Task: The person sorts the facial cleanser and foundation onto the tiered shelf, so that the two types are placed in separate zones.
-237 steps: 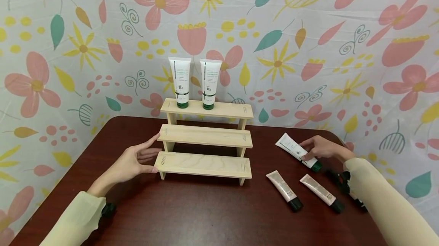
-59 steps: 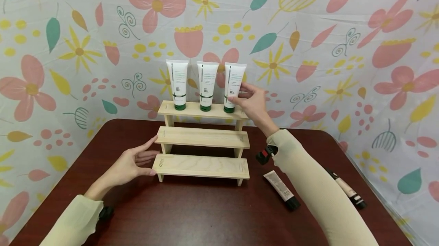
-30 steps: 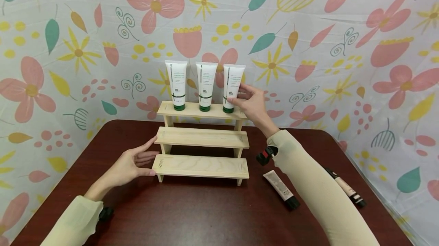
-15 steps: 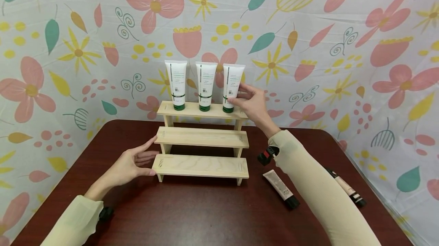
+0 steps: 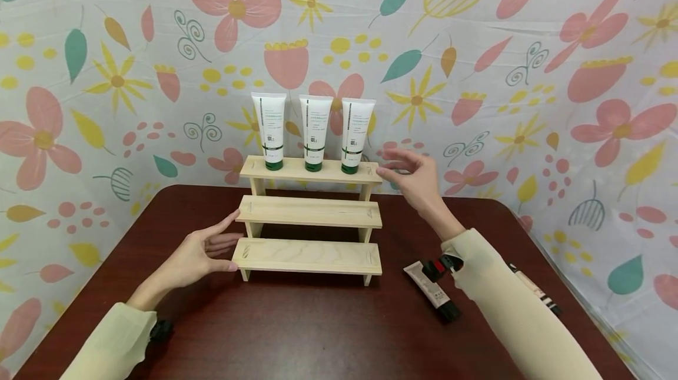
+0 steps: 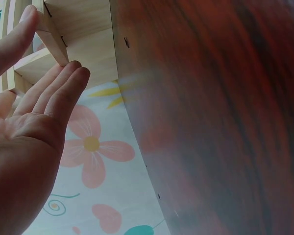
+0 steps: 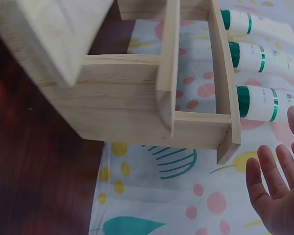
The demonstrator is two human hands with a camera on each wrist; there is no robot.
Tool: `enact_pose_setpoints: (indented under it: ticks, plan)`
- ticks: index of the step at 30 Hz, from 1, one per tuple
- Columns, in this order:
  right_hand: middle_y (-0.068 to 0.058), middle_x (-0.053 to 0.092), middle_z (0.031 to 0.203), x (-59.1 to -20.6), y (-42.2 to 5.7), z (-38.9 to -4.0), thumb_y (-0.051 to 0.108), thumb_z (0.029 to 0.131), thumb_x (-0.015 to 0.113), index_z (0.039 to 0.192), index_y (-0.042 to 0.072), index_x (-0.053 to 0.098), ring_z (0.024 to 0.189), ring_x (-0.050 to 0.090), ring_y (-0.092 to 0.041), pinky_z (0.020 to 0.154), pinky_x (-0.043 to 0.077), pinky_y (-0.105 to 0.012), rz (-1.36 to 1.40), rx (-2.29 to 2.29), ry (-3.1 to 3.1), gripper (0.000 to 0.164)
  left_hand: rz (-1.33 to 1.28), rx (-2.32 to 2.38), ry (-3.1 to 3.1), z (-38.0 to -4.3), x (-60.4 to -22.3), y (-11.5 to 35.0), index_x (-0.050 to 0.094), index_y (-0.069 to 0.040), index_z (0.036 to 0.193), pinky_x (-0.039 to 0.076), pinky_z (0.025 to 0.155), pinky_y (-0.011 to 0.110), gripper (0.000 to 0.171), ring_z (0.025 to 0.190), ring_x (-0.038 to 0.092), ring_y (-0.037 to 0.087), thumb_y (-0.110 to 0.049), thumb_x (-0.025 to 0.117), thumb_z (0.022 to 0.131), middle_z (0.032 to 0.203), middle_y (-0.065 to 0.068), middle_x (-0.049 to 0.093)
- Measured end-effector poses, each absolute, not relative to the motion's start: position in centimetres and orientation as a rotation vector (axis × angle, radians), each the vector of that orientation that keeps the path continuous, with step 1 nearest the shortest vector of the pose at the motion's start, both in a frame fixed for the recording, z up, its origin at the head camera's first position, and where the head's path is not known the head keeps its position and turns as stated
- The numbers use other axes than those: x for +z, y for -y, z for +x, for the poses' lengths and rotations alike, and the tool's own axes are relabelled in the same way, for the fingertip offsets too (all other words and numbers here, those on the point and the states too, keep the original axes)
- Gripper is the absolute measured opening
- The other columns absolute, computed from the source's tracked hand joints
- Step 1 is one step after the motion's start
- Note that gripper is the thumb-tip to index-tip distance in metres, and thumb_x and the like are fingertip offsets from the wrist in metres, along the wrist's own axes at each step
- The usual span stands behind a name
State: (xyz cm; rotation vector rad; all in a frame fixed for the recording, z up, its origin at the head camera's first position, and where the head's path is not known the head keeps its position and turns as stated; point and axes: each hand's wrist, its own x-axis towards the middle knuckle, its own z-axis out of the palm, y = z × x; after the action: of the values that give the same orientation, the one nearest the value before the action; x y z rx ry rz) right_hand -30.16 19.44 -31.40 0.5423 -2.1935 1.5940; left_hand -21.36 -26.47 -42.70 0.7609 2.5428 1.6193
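A three-tier wooden display rack (image 5: 309, 210) stands on the table. On its top tier three white squeeze tubes stand upright on green caps: the left tube (image 5: 271, 127), the middle tube (image 5: 315, 130) and the right tube (image 5: 356, 133). My left hand (image 5: 193, 256) touches the rack's left side with extended fingers and thumb, at the middle and bottom tiers. Just right of the top tier is my right hand (image 5: 418, 183), fingers spread and holding nothing. In the right wrist view a gap shows between its fingers and the nearest tube (image 7: 262, 104).
A pink squeeze tube with a black cap (image 5: 430, 287) lies on the dark wood table (image 5: 296, 333), right of the rack and partly behind the wrist camera. Another pink tube (image 5: 529, 284) lies farther right, partly hidden by the right sleeve. A floral curtain (image 5: 477, 74) hangs behind the table.
Earlier the right hand picked the third white tube off the table and stood it on the top tier. It has now let go and moved right. The left hand stays at the rack.
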Motion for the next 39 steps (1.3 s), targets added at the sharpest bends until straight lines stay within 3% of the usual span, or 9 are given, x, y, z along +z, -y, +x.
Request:
enact_pose_setpoints:
  ticks: [4,17,34,39]
  plan:
    - [-0.018,0.075,0.119,-32.3,-20.7,-28.6,0.012,0.092,0.084,0.126,0.002,0.076,0.097,0.072,-0.017,0.083,0.06,-0.024,0.542,1.536,2.251,0.036,0.767,1.617,-2.554,-21.4,-42.7,26.6,0.03,-0.016,0.168,0.053,0.101,0.052,0.106,0.13,0.06,0.041,-0.002,0.09,0.082,0.143,0.03,0.058]
    - [-0.005,0.078,0.102,-35.5,-25.0,-24.0,0.018,0.091,0.086,0.117,0.011,0.079,0.086,0.073,-0.024,0.071,0.059,-0.025,0.51,1.321,2.464,0.027,0.766,1.587,-2.58,-21.3,-42.6,26.7,0.03,-0.017,0.168,0.054,0.101,0.051,0.107,0.129,0.061,0.041,-0.003,0.091,0.082,0.141,0.028,0.061]
    - [-0.009,0.075,0.098,-39.5,-30.6,-20.7,0.015,0.088,0.088,0.114,0.013,0.079,0.079,0.068,-0.014,0.06,0.054,-0.029,0.631,1.149,2.691,0.027,0.755,1.601,-2.563,-21.3,-42.6,26.4,0.029,-0.016,0.168,0.052,0.102,0.051,0.106,0.13,0.06,0.041,-0.001,0.09,0.082,0.141,0.028,0.061]
    - [-0.007,0.075,0.101,-40.4,-31.8,-19.9,0.015,0.087,0.089,0.114,0.007,0.078,0.076,0.066,-0.013,0.062,0.053,-0.028,0.67,1.143,2.789,0.03,0.764,1.596,-2.57,-21.3,-42.6,26.4,0.03,-0.016,0.168,0.053,0.102,0.051,0.107,0.129,0.061,0.041,-0.001,0.09,0.082,0.14,0.028,0.061]
